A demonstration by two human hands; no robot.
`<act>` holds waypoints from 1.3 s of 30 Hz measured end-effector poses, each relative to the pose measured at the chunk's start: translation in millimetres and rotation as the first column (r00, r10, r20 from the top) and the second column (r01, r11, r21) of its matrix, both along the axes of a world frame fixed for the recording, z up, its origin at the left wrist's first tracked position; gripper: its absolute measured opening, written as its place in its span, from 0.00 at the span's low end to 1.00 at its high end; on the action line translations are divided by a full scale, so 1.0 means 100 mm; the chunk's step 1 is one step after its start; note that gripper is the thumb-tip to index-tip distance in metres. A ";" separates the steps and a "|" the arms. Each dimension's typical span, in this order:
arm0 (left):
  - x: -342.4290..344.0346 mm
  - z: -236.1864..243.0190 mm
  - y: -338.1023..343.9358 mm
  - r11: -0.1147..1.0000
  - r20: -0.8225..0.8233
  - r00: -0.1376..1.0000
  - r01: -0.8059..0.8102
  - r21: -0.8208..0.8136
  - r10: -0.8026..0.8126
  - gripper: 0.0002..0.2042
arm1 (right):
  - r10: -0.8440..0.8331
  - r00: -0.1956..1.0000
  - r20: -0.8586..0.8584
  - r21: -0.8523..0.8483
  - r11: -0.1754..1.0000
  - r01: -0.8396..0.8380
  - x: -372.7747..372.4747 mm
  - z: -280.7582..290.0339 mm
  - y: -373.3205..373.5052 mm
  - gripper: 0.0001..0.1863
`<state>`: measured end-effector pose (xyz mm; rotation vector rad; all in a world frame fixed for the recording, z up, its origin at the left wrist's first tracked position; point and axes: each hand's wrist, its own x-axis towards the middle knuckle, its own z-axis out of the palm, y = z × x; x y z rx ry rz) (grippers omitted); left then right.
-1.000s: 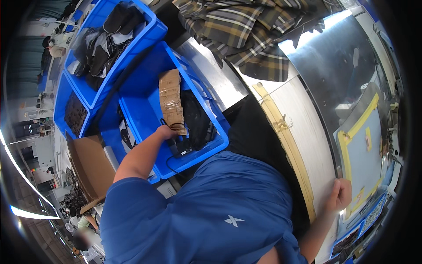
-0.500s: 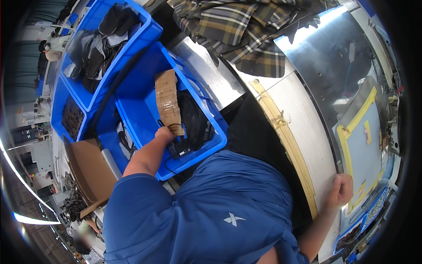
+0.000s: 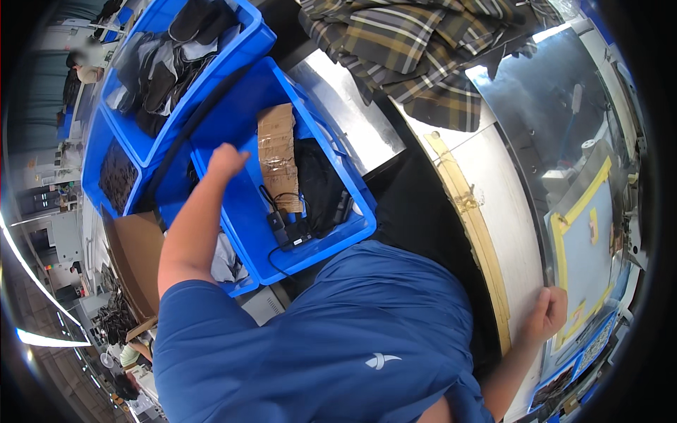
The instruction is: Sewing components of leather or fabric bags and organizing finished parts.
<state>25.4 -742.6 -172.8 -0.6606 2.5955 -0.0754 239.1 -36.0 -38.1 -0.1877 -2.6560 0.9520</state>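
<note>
My left hand (image 3: 228,161) is raised over the blue bin (image 3: 319,258), its fingers partly curled and one pointing right, with nothing visible in it. Below it in the bin lies a black power adapter (image 3: 290,233) with its cable, beside a strip of brown cardboard (image 3: 277,151) and a black bag-like item (image 3: 317,187). My right hand (image 3: 548,313) rests, fingers curled, at the edge of the white worktable (image 3: 504,204); nothing shows in it.
Another blue bin (image 3: 151,151) at the far left holds black and grey fabric pieces. An open cardboard box (image 3: 134,254) stands left of my arm. Plaid cloth (image 3: 395,42) lies across the table's far end. A yellow-taped panel (image 3: 585,240) sits at the right.
My left hand has lifted off the adapter's cable and moved up and left, away from it. The adapter stays in the bin. My right hand keeps its place; the view has shifted slightly.
</note>
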 end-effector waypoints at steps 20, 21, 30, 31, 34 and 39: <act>-0.83 1.03 -0.84 0.989 -0.809 0.581 0.045 0.143 0.090 0.27 | -0.052 0.996 -0.068 0.087 0.995 0.058 -0.08 -0.05 -0.09 0.10; -0.87 0.99 -0.86 0.990 -0.798 0.592 0.003 0.141 0.112 0.28 | -0.055 0.998 -0.040 0.150 0.987 0.061 -0.07 -0.02 -0.09 0.11; -1.22 1.05 -1.16 0.949 -0.557 0.769 -0.257 0.181 0.315 0.24 | -0.074 0.996 -0.046 0.215 0.973 0.082 -0.01 -0.06 -0.09 0.13; -1.24 1.06 -1.18 0.953 -0.519 0.799 -0.252 0.169 0.304 0.24 | -0.087 0.996 -0.020 0.201 0.976 0.089 0.02 -0.10 -0.03 0.14; -1.30 1.06 -1.23 0.967 -0.509 0.823 -0.227 0.114 0.253 0.22 | -0.095 0.995 -0.010 0.176 0.980 0.096 0.01 -0.13 -0.04 0.14; -1.39 1.09 -1.23 0.966 -0.571 0.795 -0.257 -0.010 0.206 0.22 | -0.096 0.995 -0.008 0.163 0.982 0.096 -0.02 -0.08 -0.09 0.14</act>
